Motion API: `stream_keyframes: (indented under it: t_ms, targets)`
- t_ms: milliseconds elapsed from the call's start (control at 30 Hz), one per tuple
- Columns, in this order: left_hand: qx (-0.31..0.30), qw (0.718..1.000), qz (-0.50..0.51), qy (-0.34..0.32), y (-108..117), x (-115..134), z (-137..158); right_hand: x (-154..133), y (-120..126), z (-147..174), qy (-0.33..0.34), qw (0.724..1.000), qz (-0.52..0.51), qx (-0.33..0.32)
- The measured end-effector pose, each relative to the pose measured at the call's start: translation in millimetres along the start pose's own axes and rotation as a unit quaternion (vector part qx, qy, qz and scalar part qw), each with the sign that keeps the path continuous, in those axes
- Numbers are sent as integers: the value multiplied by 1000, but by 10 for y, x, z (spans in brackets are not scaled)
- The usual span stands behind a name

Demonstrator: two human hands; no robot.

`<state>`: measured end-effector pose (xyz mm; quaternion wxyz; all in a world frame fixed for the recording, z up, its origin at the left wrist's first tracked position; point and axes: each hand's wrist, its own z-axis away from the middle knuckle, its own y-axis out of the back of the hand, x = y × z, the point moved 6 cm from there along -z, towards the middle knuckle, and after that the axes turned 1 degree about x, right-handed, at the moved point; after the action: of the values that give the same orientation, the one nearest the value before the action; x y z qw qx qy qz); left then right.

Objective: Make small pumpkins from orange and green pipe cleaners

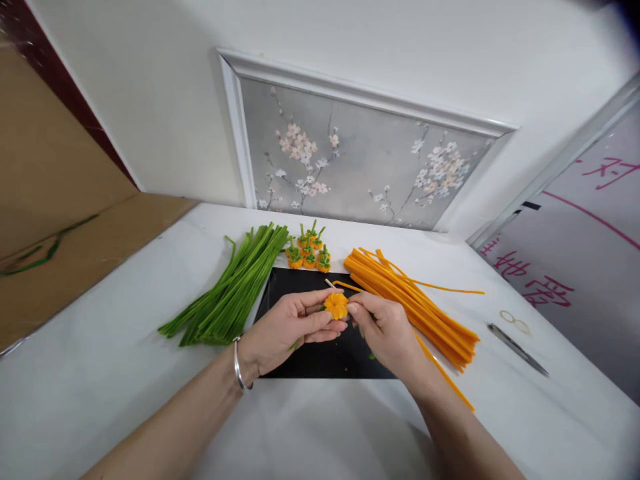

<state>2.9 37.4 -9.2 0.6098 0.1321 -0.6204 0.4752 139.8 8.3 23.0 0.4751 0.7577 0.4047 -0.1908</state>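
Observation:
My left hand [300, 321], with a silver bangle at the wrist, holds a small orange pipe-cleaner flower [335, 306] between thumb and fingers, its ribbed, petal-like round face turned up. The fingertips of my right hand [385, 325] are closed in a pinch at the flower's right edge. What exactly they grip there is hidden. Both hands are above a black mat [310, 357]. A loose orange pipe cleaner runs behind the hands, and a thin pale stick end [329, 283] shows just beyond the flower.
Green pipe cleaners [233, 287] lie in a bundle at left, orange ones [410, 303] at right. Several small orange pieces with green tops [309, 252] stand behind the mat. Tweezers [519, 349] and scissor-like rings [514, 320] lie far right. A framed blossom panel [360, 153] borders the back.

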Motion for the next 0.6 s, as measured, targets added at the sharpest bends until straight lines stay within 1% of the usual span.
stream_keyframes:
  t_ms: [133, 200, 233, 267, 300, 333, 367, 400, 433, 467, 533, 567, 600]
  targets:
    - [32, 995, 86, -26, -35, -2, -8, -14, -125, 31, -10, 998, -61, -9]
    - [33, 992, 112, -44, -49, 0, -13, -46, -166, 45, -1, 998, -61, 1]
    - [29, 993, 106, -52, -55, 5, -13, -65, -166, 50, 7, 999, -47, 13]
    - [25, 994, 81, -63, -57, 20, -10, -82, -151, 53, 15, 999, -27, 29]
    - [23, 996, 33, -79, -54, 47, -3, -98, -127, 56, 23, 999, -3, 44]
    - [24, 994, -36, -97, -48, 86, 9, -111, -99, 57, 31, 998, 26, 54]
    - [29, 985, -120, -121, -39, 138, 27, -122, -74, 57, 39, 996, 57, 56]
    - [39, 963, -218, -153, -30, 201, 51, -130, -55, 56, 47, 993, 92, 51]
    - [45, 932, -309, -184, -31, 261, 77, -137, -42, 56, 55, 989, 128, 40]
    - [52, 897, -379, -221, -35, 322, 107, -143, -36, 57, 64, 984, 165, 27]
    - [42, 835, -480, -264, -59, 371, 143, -153, -31, 67, 80, 970, 228, 9]
    - [34, 811, -513, -279, -73, 373, 152, -158, -34, 74, 86, 965, 249, 4]
    - [26, 792, -536, -290, -87, 363, 156, -163, -40, 83, 92, 961, 262, 1]
